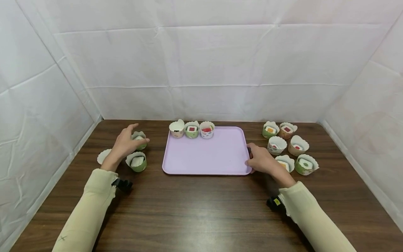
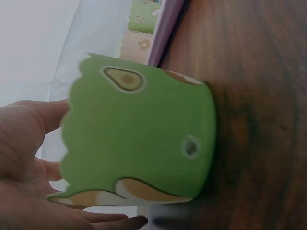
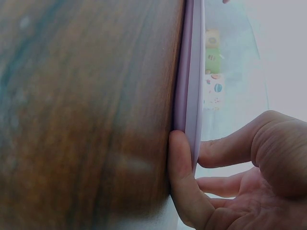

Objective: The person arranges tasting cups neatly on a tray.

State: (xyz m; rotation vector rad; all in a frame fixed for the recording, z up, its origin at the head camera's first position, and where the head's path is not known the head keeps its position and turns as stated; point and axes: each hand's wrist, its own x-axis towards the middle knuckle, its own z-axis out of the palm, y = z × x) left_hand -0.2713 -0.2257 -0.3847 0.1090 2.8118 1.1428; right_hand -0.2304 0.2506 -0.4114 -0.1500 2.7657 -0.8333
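On a lilac tray (image 1: 206, 157), three paper cups stand in a row at the back left: a pink cup (image 1: 177, 129), a green cup (image 1: 191, 130) and a white cup (image 1: 206, 130). My right hand (image 1: 262, 159) pinches the tray's right edge, with the thumb (image 3: 225, 151) at the rim. Around a green paper cup (image 1: 141, 145) at the left, my left hand (image 1: 125, 141) has its fingers spread; contact cannot be made out. A nearer green cup (image 1: 137, 164) holds something white and, in the left wrist view, partly hides this hand.
A pale cup (image 1: 103, 156) stands left of the left forearm, partly hidden. Right of the tray, several paper cups with small filled tops cluster, including an orange-topped green cup (image 1: 270, 132) and a nearer green cup (image 1: 304, 168). White sheeting (image 1: 214, 70) encloses the brown table (image 1: 195, 210).
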